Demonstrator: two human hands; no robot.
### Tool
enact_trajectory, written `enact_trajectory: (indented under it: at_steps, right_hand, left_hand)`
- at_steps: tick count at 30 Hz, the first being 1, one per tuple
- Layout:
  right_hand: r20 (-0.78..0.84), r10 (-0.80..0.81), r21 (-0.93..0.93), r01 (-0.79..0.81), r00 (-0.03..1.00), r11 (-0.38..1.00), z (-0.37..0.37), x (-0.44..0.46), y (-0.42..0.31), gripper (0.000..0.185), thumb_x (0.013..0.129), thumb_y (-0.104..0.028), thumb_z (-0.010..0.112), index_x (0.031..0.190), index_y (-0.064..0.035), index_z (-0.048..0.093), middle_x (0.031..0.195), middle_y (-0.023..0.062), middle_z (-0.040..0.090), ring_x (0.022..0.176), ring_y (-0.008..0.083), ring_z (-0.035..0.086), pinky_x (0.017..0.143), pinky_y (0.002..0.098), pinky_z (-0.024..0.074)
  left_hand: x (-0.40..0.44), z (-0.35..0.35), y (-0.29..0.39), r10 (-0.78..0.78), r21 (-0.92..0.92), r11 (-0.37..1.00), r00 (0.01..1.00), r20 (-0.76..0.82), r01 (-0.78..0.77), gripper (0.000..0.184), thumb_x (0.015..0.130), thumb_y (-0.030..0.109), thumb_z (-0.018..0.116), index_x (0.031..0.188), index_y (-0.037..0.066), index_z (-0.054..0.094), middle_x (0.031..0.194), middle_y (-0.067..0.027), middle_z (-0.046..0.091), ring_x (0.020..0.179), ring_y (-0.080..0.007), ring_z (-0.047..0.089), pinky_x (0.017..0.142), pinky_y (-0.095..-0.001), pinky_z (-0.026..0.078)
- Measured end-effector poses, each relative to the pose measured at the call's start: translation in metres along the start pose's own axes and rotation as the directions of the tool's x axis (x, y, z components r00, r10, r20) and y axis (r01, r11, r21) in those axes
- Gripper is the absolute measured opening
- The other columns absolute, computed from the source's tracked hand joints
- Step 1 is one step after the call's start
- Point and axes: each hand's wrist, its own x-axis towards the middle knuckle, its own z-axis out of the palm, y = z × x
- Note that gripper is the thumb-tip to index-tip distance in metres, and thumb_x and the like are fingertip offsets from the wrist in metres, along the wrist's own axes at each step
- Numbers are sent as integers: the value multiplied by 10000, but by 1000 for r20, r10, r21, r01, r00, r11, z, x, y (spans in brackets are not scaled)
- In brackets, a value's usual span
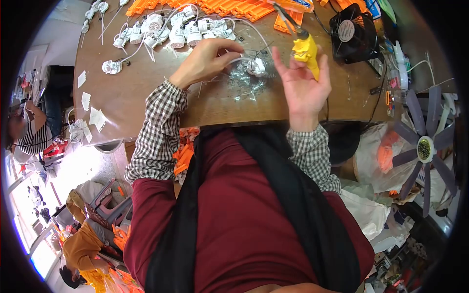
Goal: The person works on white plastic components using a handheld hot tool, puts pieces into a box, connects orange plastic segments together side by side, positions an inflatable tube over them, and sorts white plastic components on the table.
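Observation:
My left hand [210, 59] is over the table, with thumb and forefinger closed on a thin white cable. The cable leads to a white electrical part [256, 67] lying on clear plastic [248, 84]. To the right, my right hand [307, 93] is raised, palm towards me. It grips a yellow-handled tool [306, 51] with a dark metal end pointing up and away; the tool's exact kind is unclear. Several similar white parts with cables [178, 30] are heaped beyond my left hand, and one white part [112, 67] lies apart at the left.
Orange plastic strips [215, 7] line the table's far edge. A black box fan [352, 33] stands at the back right. Beside the table is a larger fan with grey blades [424, 148]. Paper scraps [97, 118] lie at the left edge. Two other people [80, 246] are at the left.

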Motion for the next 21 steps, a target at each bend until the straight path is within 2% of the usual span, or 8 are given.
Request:
enact_trajectory:
  at_steps: [2,6,10,13,15,16,19,21]
  right_hand:
    - [-23,-1,-44,0,1000,999,9,-7,11,221,1015,-269,553,1128,-101,644,1049,49,684,881,169,647,1125,713,288]
    - [5,39,-117,-38,999,992,2,-8,15,224,1014,-273,555,1141,-111,643,1120,38,676,1003,151,634,1101,780,251]
    - [53,37,-174,-27,998,984,5,-8,13,233,1009,-287,564,1134,-103,638,1201,56,661,1167,202,597,1085,794,260]
    - [64,29,-191,-16,998,981,4,-6,12,235,1009,-288,567,1138,-103,629,1235,69,651,1250,232,556,1077,804,258]
    - [55,38,-187,-27,998,982,4,-6,14,233,1009,-287,567,1141,-103,625,1245,75,647,1280,244,536,1074,809,258]
    - [58,33,-195,-21,998,980,4,-6,14,233,1009,-285,566,1143,-103,621,1243,77,648,1272,241,542,1074,811,253]
    - [68,36,-191,-23,997,981,2,-6,12,230,1005,-280,572,1144,-103,619,1230,75,653,1243,231,562,1076,814,244]
    - [83,53,-174,-38,995,984,1,-6,12,227,1002,-277,578,1143,-104,621,1219,71,658,1223,224,576,1079,814,239]
  left_hand:
    - [-4,5,-6,-182,-242,960,971,-153,142,243,977,132,639,1157,-25,682,993,-83,733,819,-107,678,716,-263,575]
    - [-22,15,-2,-196,-181,973,927,-320,143,216,948,121,674,1111,-17,703,932,-44,728,802,-70,645,699,-223,518]
    - [-37,19,6,-215,-176,971,914,-344,162,195,942,115,678,1089,-5,718,903,-24,718,803,-53,624,697,-204,485]
    - [-47,25,6,-218,-299,944,946,-241,141,203,945,88,668,1123,0,710,885,-5,705,801,-43,603,677,-198,461]
    - [-50,34,8,-163,-452,892,953,-254,32,211,911,36,657,1115,8,706,798,8,667,700,-33,562,631,-199,466]
    - [-50,34,9,-167,-451,892,952,-256,35,211,911,36,657,1115,8,706,798,8,667,700,-33,562,631,-199,466]
    - [-48,38,10,-277,-658,752,890,-362,-33,183,927,-4,616,1076,21,719,863,10,679,756,-44,592,667,-199,483]
    - [-50,36,1,-216,-578,813,882,-418,-74,191,920,-14,605,1069,21,720,883,-1,684,759,-50,594,662,-202,480]
